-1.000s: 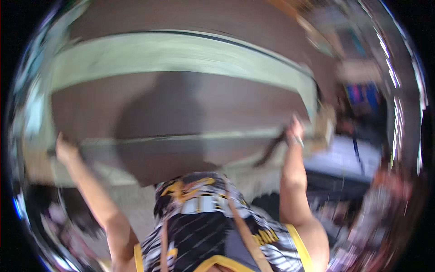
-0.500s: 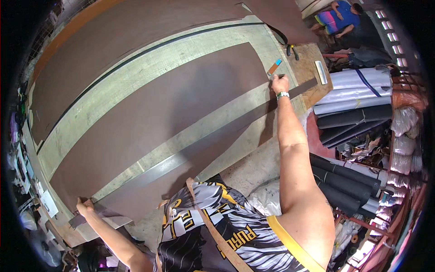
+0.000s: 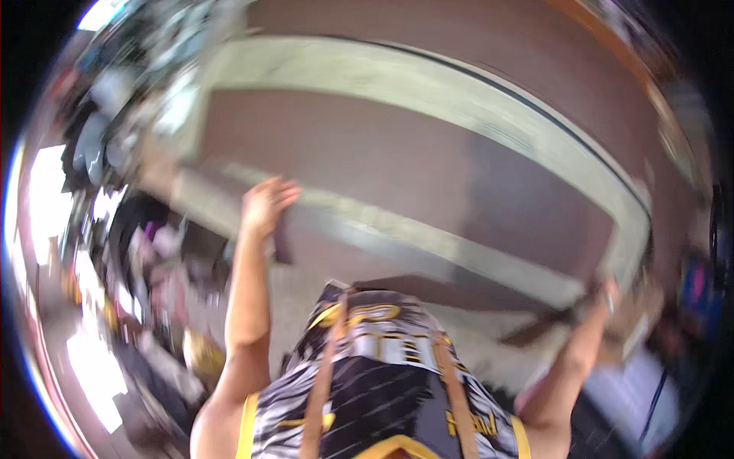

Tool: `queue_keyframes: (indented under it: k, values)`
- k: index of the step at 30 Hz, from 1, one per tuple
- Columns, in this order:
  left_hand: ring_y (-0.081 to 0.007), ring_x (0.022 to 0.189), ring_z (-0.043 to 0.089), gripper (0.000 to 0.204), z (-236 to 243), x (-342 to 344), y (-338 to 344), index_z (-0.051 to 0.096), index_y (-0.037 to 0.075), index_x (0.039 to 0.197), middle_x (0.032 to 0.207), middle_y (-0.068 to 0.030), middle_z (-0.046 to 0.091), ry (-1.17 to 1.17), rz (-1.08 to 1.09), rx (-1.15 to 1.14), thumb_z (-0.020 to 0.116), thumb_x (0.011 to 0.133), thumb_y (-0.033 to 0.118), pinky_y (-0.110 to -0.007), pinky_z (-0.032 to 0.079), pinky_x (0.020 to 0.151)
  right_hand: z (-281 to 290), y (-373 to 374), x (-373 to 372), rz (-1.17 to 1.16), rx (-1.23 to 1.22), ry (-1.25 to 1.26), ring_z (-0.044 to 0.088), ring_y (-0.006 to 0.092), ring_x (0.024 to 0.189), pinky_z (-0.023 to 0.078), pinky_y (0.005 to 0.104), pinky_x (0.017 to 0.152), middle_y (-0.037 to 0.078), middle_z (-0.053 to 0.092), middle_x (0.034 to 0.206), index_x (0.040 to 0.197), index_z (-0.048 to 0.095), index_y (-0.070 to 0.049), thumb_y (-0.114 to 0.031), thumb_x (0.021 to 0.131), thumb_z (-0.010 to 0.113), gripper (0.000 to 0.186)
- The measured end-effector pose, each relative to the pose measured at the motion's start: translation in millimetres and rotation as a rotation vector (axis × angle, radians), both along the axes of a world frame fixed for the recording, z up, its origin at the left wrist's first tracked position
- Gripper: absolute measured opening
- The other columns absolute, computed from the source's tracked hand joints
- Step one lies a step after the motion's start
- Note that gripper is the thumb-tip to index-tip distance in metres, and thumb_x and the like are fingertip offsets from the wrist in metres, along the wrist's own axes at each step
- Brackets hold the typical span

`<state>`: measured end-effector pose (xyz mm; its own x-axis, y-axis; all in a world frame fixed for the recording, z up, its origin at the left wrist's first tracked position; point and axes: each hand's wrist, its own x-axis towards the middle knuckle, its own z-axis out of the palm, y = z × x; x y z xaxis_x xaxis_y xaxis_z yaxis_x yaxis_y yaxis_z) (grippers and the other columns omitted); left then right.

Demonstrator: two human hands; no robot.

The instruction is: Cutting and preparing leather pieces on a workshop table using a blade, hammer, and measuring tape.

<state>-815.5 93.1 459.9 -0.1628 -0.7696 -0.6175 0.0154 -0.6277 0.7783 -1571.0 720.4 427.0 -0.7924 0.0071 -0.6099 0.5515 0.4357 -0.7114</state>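
Note:
A large brown sheet (image 3: 367,145) lies on the pale worktable (image 3: 321,65) in front of me. Along its near side runs a long flat straightedge (image 3: 363,233) with a grey sheen, lying over more brown material. My left hand (image 3: 267,205) is over the left part of this strip, fingers stretched out and no object visible in them. My right hand (image 3: 608,291), far to the right near the table's end, is smeared by motion. Whether it holds anything is hidden by the blur.
Another brown sheet (image 3: 459,50) covers the far side, bordered by a dark strip (image 3: 527,99). White rolls (image 3: 631,398) lie at the lower right. Blurred clutter and bright openings fill the left. A strip's dark end (image 3: 527,330) juts past the near edge.
My view has swung left and turned, so the table now slopes down to the right. My left hand has come off the strip's left end, its fingers now stretched out.

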Motion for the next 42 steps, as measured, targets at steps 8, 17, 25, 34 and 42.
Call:
queue_keyframes:
  k: [8, 17, 25, 34, 42]
  values:
    - [-0.0176, 0.079, 0.069, 0.032, 64.1, 148.7, 7.2, 0.068, -0.002, 0.108, 0.097, -0.0108, 0.072, -0.576, 0.026, -0.302, 0.065, 0.097, 0.028, -0.031, 0.057, 0.07, 42.3, -160.4, 139.2, 0.335, 0.106, 0.707, 0.065, 0.0153, 0.085, 0.05, 0.0307, 0.068, 0.009, 0.073, 0.099, 0.122, 0.064, 0.0, -0.024, 0.093, 0.071, 0.038]
    - [-0.0359, 0.094, 0.071, 0.046, 47.3, 188.9, -214.9, 0.072, -0.006, 0.094, 0.099, -0.0238, 0.073, -1.006, -0.093, -0.644, 0.068, 0.087, 0.039, -0.043, 0.054, 0.084, 176.3, -473.6, 448.9, 1.078, -0.292, 0.633, 0.058, 0.005, 0.068, 0.048, 0.02, 0.061, 0.004, 0.071, 0.091, 0.123, 0.061, -0.002, -0.016, 0.097, 0.065, 0.03]
    - [-0.0268, 0.078, 0.065, 0.043, 20.8, 177.0, -305.7, 0.065, -0.005, 0.081, 0.081, -0.0163, 0.068, -0.769, -0.503, -0.309, 0.084, 0.074, 0.034, -0.041, 0.051, 0.07, 145.1, -625.7, 647.0, 1.624, -0.566, 0.06, 0.065, 0.0107, 0.094, 0.054, 0.0276, 0.078, 0.003, 0.07, 0.104, 0.115, 0.066, -0.001, -0.002, 0.089, 0.072, 0.027]
    - [-0.0263, 0.067, 0.052, 0.041, -9.3, 210.2, -327.9, 0.049, 0.0, 0.078, 0.069, -0.0106, 0.054, -0.596, -0.584, -0.995, 0.078, 0.08, 0.029, -0.039, 0.044, 0.067, 129.9, -723.0, 720.4, 1.96, -0.515, 0.081, 0.064, 0.0153, 0.076, 0.053, 0.032, 0.07, 0.007, 0.069, 0.089, 0.107, 0.065, -0.002, -0.017, 0.075, 0.087, 0.042]
    - [-0.0221, 0.059, 0.047, 0.042, -17.8, 210.5, -328.0, 0.045, 0.005, 0.071, 0.06, -0.0043, 0.049, -0.586, -0.49, -1.026, 0.078, 0.078, 0.03, -0.038, 0.041, 0.065, 125.5, -765.7, 727.2, 2.001, -0.502, -0.113, 0.062, 0.0119, 0.08, 0.052, 0.0295, 0.075, 0.005, 0.068, 0.087, 0.101, 0.066, -0.001, -0.013, 0.079, 0.084, 0.03]
